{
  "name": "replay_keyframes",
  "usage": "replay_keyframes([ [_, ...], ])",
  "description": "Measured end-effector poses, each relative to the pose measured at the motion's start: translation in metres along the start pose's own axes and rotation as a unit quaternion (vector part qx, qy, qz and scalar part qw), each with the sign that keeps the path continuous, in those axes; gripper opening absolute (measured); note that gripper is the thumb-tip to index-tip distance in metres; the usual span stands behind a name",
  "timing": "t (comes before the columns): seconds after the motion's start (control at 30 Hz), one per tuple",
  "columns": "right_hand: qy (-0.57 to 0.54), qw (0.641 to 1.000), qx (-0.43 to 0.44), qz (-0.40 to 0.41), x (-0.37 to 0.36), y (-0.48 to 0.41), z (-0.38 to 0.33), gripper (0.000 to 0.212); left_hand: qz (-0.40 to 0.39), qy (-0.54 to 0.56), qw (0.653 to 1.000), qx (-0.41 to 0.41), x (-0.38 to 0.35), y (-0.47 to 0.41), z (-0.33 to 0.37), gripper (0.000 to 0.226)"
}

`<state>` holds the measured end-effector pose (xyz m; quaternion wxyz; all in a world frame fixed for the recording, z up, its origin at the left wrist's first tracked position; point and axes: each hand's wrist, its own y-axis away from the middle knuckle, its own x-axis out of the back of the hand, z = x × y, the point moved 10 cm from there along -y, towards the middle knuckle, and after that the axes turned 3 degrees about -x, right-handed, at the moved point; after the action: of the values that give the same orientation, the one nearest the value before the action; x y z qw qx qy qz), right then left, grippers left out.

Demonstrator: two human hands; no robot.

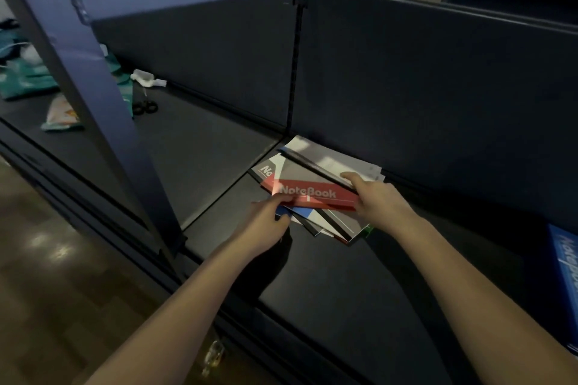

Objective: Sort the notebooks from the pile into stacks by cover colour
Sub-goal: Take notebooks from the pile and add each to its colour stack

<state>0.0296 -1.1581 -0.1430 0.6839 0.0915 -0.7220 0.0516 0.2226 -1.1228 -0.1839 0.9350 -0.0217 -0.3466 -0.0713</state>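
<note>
A messy pile of notebooks (331, 225) lies on a dark shelf (328, 284) against its back panel. On top sits a red-and-grey notebook (316, 194) with "NoteBook" in white on its red band. My left hand (266, 225) pinches this notebook's near-left corner, thumb on top. My right hand (375, 197) grips its right end, fingers curled over the black spine. Beneath it show a grey notebook (266, 169), a blue-and-white cover (305, 213) and white pages (337, 159). A blue notebook (566, 284) lies apart at the right edge.
A blue metal upright (93, 78) of the rack rises at left, with a crossbeam above. Black scissors (145, 108), crumpled white paper (147, 76) and teal packets (61, 117) lie on the shelf to the left. Brown wooden floor is below left.
</note>
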Motion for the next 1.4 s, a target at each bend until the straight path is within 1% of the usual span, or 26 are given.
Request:
replay_keyframes([
  [0.07, -0.044, 0.999, -0.027, -0.005, 0.005, 0.01, 0.009, 0.059, -0.002, 0.002, 1.0, 0.001, 0.0, -0.001, 0.001, 0.042],
  [0.1, -0.047, 0.998, -0.036, -0.006, 0.006, 0.014, 0.009, 0.056, -0.002, 0.004, 1.0, 0.0, 0.0, 0.0, 0.003, 0.042],
  [0.2, -0.005, 0.999, -0.034, 0.008, 0.009, 0.023, -0.01, 0.045, 0.018, 0.066, 0.998, -0.005, 0.001, 0.005, 0.017, 0.054],
  [0.27, 0.027, 0.999, -0.02, 0.011, 0.008, 0.028, -0.029, 0.04, 0.071, 0.114, 0.991, -0.014, 0.003, 0.015, 0.03, 0.063],
  [0.33, 0.024, 0.999, -0.021, 0.015, 0.008, 0.035, -0.043, 0.035, 0.129, 0.171, 0.976, -0.025, 0.003, 0.024, 0.039, 0.069],
  [0.43, -0.037, 0.998, -0.044, 0.027, 0.009, 0.054, -0.051, 0.031, 0.142, 0.311, 0.94, -0.004, -0.013, 0.02, 0.04, 0.078],
  [0.53, -0.141, 0.988, -0.044, 0.039, 0.008, 0.073, -0.054, 0.039, 0.15, 0.357, 0.922, 0.005, -0.016, 0.017, 0.05, 0.089],
  [0.6, -0.175, 0.984, -0.008, 0.038, 0.009, 0.086, -0.064, 0.048, 0.159, 0.36, 0.919, 0.001, -0.016, 0.019, 0.058, 0.093],
  [0.67, -0.189, 0.981, 0.029, 0.034, 0.009, 0.098, -0.071, 0.056, 0.182, 0.333, 0.925, -0.002, -0.009, 0.022, 0.062, 0.09],
  [0.73, -0.209, 0.976, 0.022, 0.047, 0.01, 0.107, -0.057, 0.058, 0.195, 0.335, 0.922, -0.021, -0.002, 0.023, 0.065, 0.085],
  [0.77, -0.227, 0.972, 0.006, 0.056, 0.011, 0.109, -0.045, 0.054, 0.193, 0.344, 0.918, -0.027, 0.002, 0.023, 0.066, 0.083],
  [0.83, -0.27, 0.96, -0.034, 0.064, 0.01, 0.111, -0.015, 0.043, 0.174, 0.355, 0.918, -0.028, 0.003, 0.021, 0.071, 0.078],
  [0.87, -0.287, 0.954, -0.053, 0.067, 0.01, 0.112, 0.0, 0.042, 0.159, 0.356, 0.921, -0.028, 0.0, 0.019, 0.075, 0.076],
  [0.93, -0.31, 0.943, -0.089, 0.082, 0.012, 0.114, 0.028, 0.046, 0.127, 0.359, 0.924, -0.038, -0.009, 0.02, 0.09, 0.076],
  [1.0, -0.345, 0.925, -0.118, 0.105, 0.017, 0.118, 0.053, 0.055, 0.103, 0.369, 0.922, -0.05, -0.022, 0.022, 0.111, 0.075],
  [1.1, -0.412, 0.887, -0.156, 0.137, 0.028, 0.132, 0.088, 0.064, 0.087, 0.386, 0.916, -0.061, -0.044, 0.027, 0.141, 0.074],
  [1.2, -0.463, 0.853, -0.191, 0.148, 0.035, 0.154, 0.123, 0.068, 0.074, 0.392, 0.914, -0.069, -0.067, 0.028, 0.166, 0.074],
  [1.33, -0.519, 0.806, -0.213, 0.189, 0.041, 0.187, 0.169, 0.065, 0.04, 0.403, 0.911, -0.084, -0.1, 0.03, 0.204, 0.073],
  [1.4, -0.531, 0.792, -0.222, 0.202, 0.044, 0.202, 0.189, 0.062, 0.03, 0.4, 0.91, -0.108, -0.114, 0.033, 0.227, 0.075],
])
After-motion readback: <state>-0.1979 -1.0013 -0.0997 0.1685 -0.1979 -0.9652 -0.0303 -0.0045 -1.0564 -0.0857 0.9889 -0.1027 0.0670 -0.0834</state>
